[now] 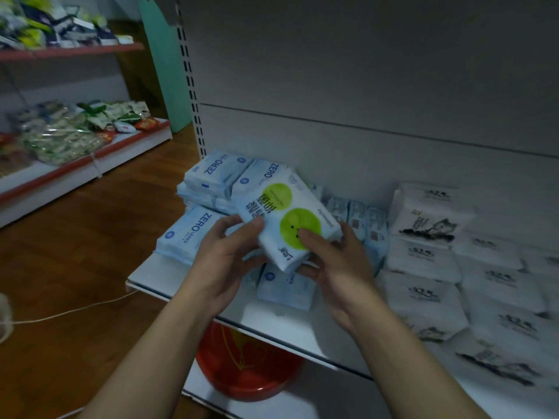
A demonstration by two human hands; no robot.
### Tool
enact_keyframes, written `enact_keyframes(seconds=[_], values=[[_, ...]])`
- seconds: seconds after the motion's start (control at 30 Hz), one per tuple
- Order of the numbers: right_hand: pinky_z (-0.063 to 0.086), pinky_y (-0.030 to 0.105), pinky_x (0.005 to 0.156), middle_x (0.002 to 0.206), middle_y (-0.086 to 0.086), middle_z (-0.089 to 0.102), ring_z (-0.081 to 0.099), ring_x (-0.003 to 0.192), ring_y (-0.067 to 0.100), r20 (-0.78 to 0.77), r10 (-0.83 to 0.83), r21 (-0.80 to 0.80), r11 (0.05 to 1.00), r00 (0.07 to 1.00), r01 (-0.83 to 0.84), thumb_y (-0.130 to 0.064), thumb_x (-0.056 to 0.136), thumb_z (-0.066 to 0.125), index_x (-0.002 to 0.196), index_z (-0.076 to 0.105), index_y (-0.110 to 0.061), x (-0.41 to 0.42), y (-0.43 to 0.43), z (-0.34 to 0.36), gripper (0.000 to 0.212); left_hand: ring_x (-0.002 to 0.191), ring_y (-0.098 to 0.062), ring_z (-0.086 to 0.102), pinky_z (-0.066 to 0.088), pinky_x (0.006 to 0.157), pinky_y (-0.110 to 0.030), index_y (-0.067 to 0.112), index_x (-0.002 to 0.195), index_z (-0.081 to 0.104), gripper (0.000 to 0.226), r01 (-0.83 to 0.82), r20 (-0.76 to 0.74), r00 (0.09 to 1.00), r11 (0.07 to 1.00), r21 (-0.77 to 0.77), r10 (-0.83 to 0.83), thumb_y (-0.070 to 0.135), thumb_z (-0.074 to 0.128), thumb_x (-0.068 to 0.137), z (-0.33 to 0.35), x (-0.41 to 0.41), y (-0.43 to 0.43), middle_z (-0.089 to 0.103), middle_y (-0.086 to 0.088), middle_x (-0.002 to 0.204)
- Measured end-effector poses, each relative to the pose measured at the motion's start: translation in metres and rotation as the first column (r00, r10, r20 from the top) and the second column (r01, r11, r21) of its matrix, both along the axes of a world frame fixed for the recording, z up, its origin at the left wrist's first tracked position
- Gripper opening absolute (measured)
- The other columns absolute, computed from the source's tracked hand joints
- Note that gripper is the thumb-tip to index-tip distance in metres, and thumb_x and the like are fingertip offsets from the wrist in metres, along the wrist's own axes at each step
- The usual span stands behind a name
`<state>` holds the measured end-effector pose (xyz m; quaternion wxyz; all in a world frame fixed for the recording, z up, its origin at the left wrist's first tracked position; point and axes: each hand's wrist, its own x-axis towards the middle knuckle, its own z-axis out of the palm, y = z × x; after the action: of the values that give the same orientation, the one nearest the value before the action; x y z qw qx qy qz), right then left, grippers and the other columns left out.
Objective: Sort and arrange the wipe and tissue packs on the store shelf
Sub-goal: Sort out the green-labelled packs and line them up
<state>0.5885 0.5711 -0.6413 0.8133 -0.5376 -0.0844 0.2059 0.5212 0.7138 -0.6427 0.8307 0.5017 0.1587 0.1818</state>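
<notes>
left hand (223,255): grip closed on the near-left edge of the pack, thumb laid on top, fingers tucked under.
right hand (335,264): same deal, grip clamped on the right end, thumb pressed on the lower green dot.
white soft-plastic pack with two lime-green circles (290,219): held tilted in the air over the shelf front, above the blue packs, not set down yet.
white metal shelf board (151,276): some bare strip is left along the front edge.
pale-blue "ZERO" wipe packs (189,234): piled loosely at the left end, a few stacked behind.
white tissue packs with an ink-drawn dog (429,222): laid in rows on the right.
step, probably: the odd pack is being pulled out of the blue pile.
next move, probably: a spot of its own has to be found, so it isn't mixed back in; nothing matching it can be seen.
</notes>
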Motion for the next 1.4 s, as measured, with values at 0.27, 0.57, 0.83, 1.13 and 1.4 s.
enact_keyframes(seconds=[0.27,0.57,0.83,1.13,1.4], values=[[0.056,0.033,0.08,0.106,-0.009,0.065,0.065,0.091,0.008,0.209,0.213,-0.534,0.842,0.955,-0.071,-0.027,0.073,0.081,0.112,0.057,-0.027,-0.011,-0.001,-0.011,0.046,0.094,-0.028,0.071,0.06,0.076,-0.035,0.015,0.11,0.067,0.058,-0.032,0.009,0.999,0.94,0.341,0.031,0.011,0.081,0.054,0.014,-0.02,0.031,0.073,-0.008,0.105],[0.026,0.03,0.108,0.148,-0.005,0.027,0.022,0.139,0.017,0.275,0.717,-0.959,0.254,0.64,0.127,-0.058,0.069,0.075,0.147,0.025,-0.038,0.014,-0.011,-0.027,0.095,0.079,-0.007,0.071,0.057,0.064,-0.02,0.033,0.112,0.059,0.063,-0.241,0.035,0.958,0.739,0.629,0.283,0.01,0.086,0.06,0.02,-0.029,0.046,0.073,0.009,0.087],[0.037,0.031,0.076,0.126,0.005,0.041,0.037,0.12,0.026,0.415,0.716,-0.886,0.178,0.562,0.428,-0.031,0.084,0.065,0.125,0.044,-0.021,0.016,0.017,-0.041,0.048,0.08,-0.012,0.073,0.057,0.063,-0.023,0.019,0.118,0.051,0.06,-0.357,0.095,0.93,0.807,0.469,0.356,0.011,0.081,0.066,0.009,-0.025,0.027,0.071,0.001,0.094],[0.04,0.016,0.061,0.073,-0.016,0.06,0.055,0.067,-0.003,0.604,0.0,-0.564,0.706,0.797,0.428,-0.005,0.082,0.06,0.072,0.059,-0.028,0.011,-0.025,-0.006,0.025,0.069,-0.002,0.066,0.055,0.061,-0.028,0.029,0.114,0.043,0.033,-0.434,0.038,0.811,0.557,0.708,0.584,0.039,0.064,0.09,0.009,-0.027,0.042,0.06,0.012,0.088],[0.044,0.023,0.058,0.075,0.0,0.065,0.058,0.063,0.016,0.348,-0.337,-0.368,0.809,0.875,0.458,0.002,0.084,0.052,0.078,0.062,-0.022,0.022,-0.02,0.002,0.027,0.074,0.004,0.061,0.051,0.064,-0.024,0.032,0.108,0.051,0.024,-0.267,-0.013,0.884,0.528,0.806,0.467,0.036,0.065,0.089,0.0,-0.033,0.026,0.059,0.017,0.089]])
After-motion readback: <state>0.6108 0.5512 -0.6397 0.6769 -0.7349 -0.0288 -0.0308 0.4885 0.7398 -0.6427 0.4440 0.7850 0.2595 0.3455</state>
